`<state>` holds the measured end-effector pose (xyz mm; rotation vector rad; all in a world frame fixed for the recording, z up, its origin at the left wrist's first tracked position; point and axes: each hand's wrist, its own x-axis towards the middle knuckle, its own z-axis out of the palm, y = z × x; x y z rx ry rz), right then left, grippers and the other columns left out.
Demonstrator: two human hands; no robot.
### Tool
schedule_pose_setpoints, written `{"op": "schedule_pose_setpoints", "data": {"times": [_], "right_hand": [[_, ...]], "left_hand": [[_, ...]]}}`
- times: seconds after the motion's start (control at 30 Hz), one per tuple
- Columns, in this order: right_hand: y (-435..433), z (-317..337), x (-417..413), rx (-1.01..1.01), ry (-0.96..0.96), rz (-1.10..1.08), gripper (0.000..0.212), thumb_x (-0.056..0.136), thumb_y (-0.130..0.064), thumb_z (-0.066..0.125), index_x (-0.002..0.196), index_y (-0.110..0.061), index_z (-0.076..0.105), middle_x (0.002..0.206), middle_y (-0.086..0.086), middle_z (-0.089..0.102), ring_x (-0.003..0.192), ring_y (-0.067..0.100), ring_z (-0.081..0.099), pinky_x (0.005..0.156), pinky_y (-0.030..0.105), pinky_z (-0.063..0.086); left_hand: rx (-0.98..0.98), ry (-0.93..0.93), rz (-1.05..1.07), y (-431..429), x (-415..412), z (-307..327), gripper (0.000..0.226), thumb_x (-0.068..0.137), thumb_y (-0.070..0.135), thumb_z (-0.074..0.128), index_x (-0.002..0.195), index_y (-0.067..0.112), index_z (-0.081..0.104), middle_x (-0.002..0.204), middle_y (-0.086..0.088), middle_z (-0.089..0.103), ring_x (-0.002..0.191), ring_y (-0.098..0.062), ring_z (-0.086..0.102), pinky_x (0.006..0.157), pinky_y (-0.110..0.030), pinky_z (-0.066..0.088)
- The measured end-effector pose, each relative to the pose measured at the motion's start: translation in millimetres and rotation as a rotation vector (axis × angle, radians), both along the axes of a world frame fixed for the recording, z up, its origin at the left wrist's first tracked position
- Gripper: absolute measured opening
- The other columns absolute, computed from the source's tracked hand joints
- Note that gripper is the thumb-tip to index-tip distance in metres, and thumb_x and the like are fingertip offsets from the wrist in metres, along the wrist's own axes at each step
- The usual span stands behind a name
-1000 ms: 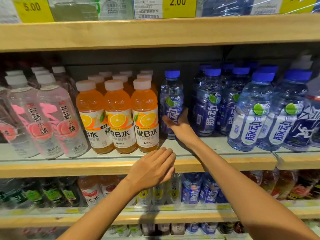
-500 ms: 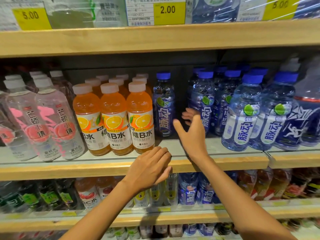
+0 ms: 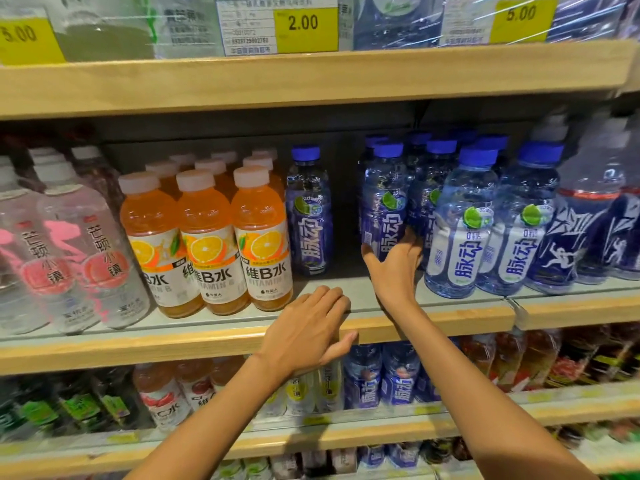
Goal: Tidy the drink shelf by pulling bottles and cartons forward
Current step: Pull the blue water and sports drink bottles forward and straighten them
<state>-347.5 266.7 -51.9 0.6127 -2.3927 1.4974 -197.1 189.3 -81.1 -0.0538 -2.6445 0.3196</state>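
Two hands at work: the right hand (image 3: 394, 268) grips low on a blue bottle (image 3: 382, 209) standing back on the shelf (image 3: 450, 318), probably full, heavy and slick-sided, while the left hand (image 3: 308, 330) rests relaxed and empty on its front edge.

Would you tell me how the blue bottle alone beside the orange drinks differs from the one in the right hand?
The lone bottle has no hand on it; the held bottle is gripped low by the right hand. The lone bottle stands beside the orange drinks with a gap on its right; the held bottle sits against the other blue bottles. Both are upright, with blue caps and dark blue labels showing a lime.
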Motion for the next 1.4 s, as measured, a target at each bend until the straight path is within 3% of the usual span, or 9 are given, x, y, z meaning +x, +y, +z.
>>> {"op": "schedule_pose_setpoints", "data": {"times": [0.3, 0.43, 0.63, 0.73, 0.87, 1.0, 1.23, 1.3, 1.4], "right_hand": [[-2, -3, -3, -0.096, 0.039, 0.003, 0.077, 0.078, -0.030, 0.076, 0.134, 0.002, 0.034, 0.134, 0.022, 0.041, 0.122, 0.034, 0.041, 0.103, 0.039, 0.036], [-9, -2, -5, -0.198, -0.047, 0.068, 0.080, 0.073, -0.027, 0.081, 0.128, 0.003, 0.031, 0.122, 0.023, 0.057, 0.110, 0.035, 0.056, 0.082, 0.031, 0.044], [-15, 2, -14, -0.190, -0.005, 0.119, 0.080, 0.070, -0.027, 0.084, 0.128, 0.005, 0.040, 0.121, 0.022, 0.057, 0.112, 0.033, 0.056, 0.092, 0.042, 0.048], [-12, 0, -11, -0.193, 0.037, 0.110, 0.068, 0.067, -0.026, 0.085, 0.115, 0.002, 0.046, 0.098, 0.012, 0.064, 0.092, 0.027, 0.062, 0.071, 0.032, 0.052], [3, 1, -1, -0.171, -0.068, 0.163, 0.056, 0.066, -0.032, 0.084, 0.099, -0.011, 0.044, 0.079, -0.005, 0.058, 0.069, 0.009, 0.059, 0.051, 0.010, 0.037], [29, 4, 13, -0.216, -0.076, 0.246, 0.054, 0.065, -0.030, 0.083, 0.100, -0.019, 0.044, 0.079, -0.018, 0.054, 0.063, -0.010, 0.054, 0.052, 0.006, 0.042], [65, 8, 52, -0.201, -0.121, 0.518, 0.056, 0.062, -0.031, 0.083, 0.108, -0.019, 0.052, 0.093, -0.006, 0.066, 0.080, 0.002, 0.064, 0.064, 0.013, 0.047], [67, 11, 67, -0.212, -0.142, 0.590, 0.063, 0.054, -0.039, 0.079, 0.106, -0.018, 0.052, 0.090, -0.005, 0.066, 0.078, 0.004, 0.064, 0.064, 0.018, 0.048], [65, 12, 84, -0.243, -0.156, 0.616, 0.064, 0.046, -0.048, 0.071, 0.102, -0.024, 0.050, 0.081, -0.011, 0.065, 0.069, -0.004, 0.062, 0.057, 0.011, 0.045]], "left_hand": [[0.000, 0.006, 0.008, 1, -1, -2, 0.044, 0.096, 0.049, 0.035, 0.107, 0.012, 0.057, 0.106, -0.004, 0.059, 0.091, -0.021, 0.054, 0.073, -0.035, 0.049], [0.009, 0.017, 0.009, 0, 0, -3, 0.044, 0.097, 0.048, 0.035, 0.108, 0.012, 0.057, 0.106, -0.004, 0.059, 0.091, -0.021, 0.054, 0.072, -0.034, 0.049], [0.043, 0.018, 0.008, 2, 3, -1, 0.046, 0.097, 0.048, 0.033, 0.110, 0.011, 0.057, 0.109, -0.005, 0.059, 0.094, -0.021, 0.054, 0.075, -0.034, 0.049], [0.055, 0.006, 0.017, 3, 3, 1, 0.048, 0.097, 0.048, 0.030, 0.110, 0.011, 0.058, 0.111, -0.005, 0.060, 0.096, -0.021, 0.054, 0.077, -0.034, 0.049], [0.117, -0.019, 0.026, 5, 6, 4, 0.049, 0.097, 0.046, 0.028, 0.112, 0.011, 0.059, 0.114, -0.004, 0.059, 0.101, -0.019, 0.054, 0.080, -0.031, 0.046], [0.502, 0.107, 0.075, 12, 10, 14, 0.045, 0.097, 0.046, 0.027, 0.109, 0.015, 0.058, 0.105, 0.000, 0.062, 0.094, -0.017, 0.058, 0.074, -0.031, 0.045], [1.429, 0.380, -0.144, 37, -5, 92, 0.030, 0.100, 0.032, 0.045, 0.115, 0.010, 0.059, 0.113, -0.006, 0.066, 0.104, -0.016, 0.064, 0.093, -0.037, 0.049], [1.564, 0.394, -0.189, 48, -9, 108, 0.026, 0.097, 0.032, 0.050, 0.108, 0.009, 0.057, 0.110, -0.016, 0.066, 0.097, -0.019, 0.067, 0.088, -0.036, 0.051], [1.632, 0.468, -0.238, 58, -10, 115, 0.019, 0.088, 0.029, 0.065, 0.102, 0.018, 0.059, 0.095, -0.004, 0.073, 0.087, -0.017, 0.071, 0.074, -0.025, 0.055]]}}
